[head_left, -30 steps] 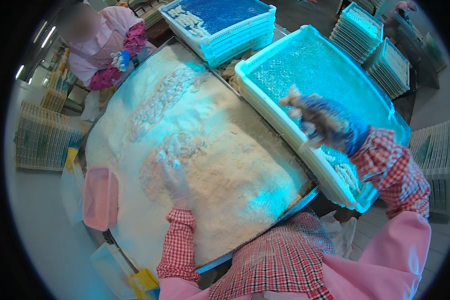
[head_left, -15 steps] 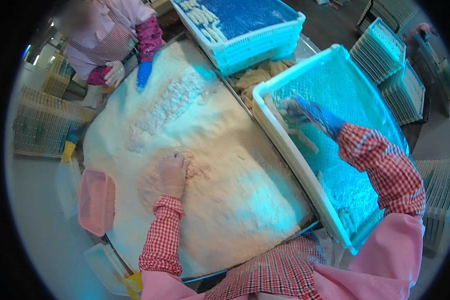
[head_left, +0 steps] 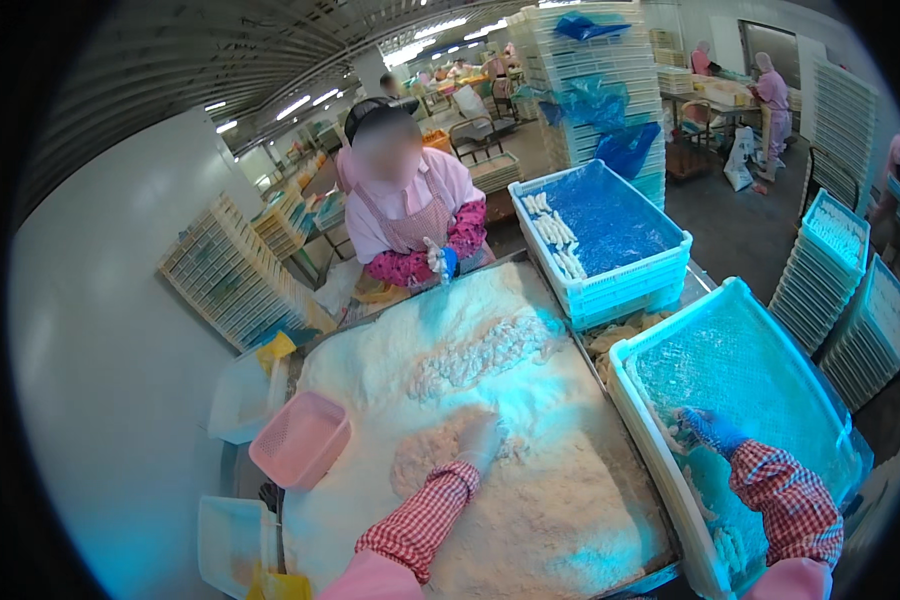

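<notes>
Where the left hand (head_left: 481,441) rests, pinkish lumps (head_left: 425,460) lie alongside.

On my feed I have room over smooth off-white powder (head_left: 595,510) by the bench's (head_left: 658,578) near right corner. Blocking me: a pale rectangular plastic tray (head_left: 662,468) along the right edge, stacked blue-lined plastic trays (head_left: 632,292) at the far right corner, a pink perforated plastic basket (head_left: 315,458) at the left edge.

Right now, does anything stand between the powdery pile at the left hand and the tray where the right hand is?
Nothing tall that I can see. Only loose powder, the table's edge and the tray's raised left side lie between the pile at the left hand and the right hand.
</notes>
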Action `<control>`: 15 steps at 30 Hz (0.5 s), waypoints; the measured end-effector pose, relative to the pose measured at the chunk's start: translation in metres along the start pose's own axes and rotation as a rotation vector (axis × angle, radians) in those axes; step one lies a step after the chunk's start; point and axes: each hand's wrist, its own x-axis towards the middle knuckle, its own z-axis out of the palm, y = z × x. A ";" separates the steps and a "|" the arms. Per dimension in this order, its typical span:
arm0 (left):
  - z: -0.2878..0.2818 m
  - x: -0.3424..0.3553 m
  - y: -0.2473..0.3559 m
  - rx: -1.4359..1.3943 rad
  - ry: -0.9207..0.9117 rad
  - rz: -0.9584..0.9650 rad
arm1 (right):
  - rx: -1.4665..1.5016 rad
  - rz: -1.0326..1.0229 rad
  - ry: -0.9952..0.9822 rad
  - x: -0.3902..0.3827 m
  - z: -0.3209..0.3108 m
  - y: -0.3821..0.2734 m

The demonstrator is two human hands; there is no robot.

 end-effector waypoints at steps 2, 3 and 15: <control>-0.009 -0.030 0.003 -0.159 0.083 -0.015 | -0.102 -0.088 0.071 -0.008 0.006 0.010; -0.015 -0.054 0.011 -0.236 0.129 -0.025 | -0.176 -0.144 0.101 -0.013 0.006 0.015; 0.035 -0.237 0.012 -0.424 0.015 -0.158 | -0.721 -0.199 0.434 -0.025 0.026 -0.002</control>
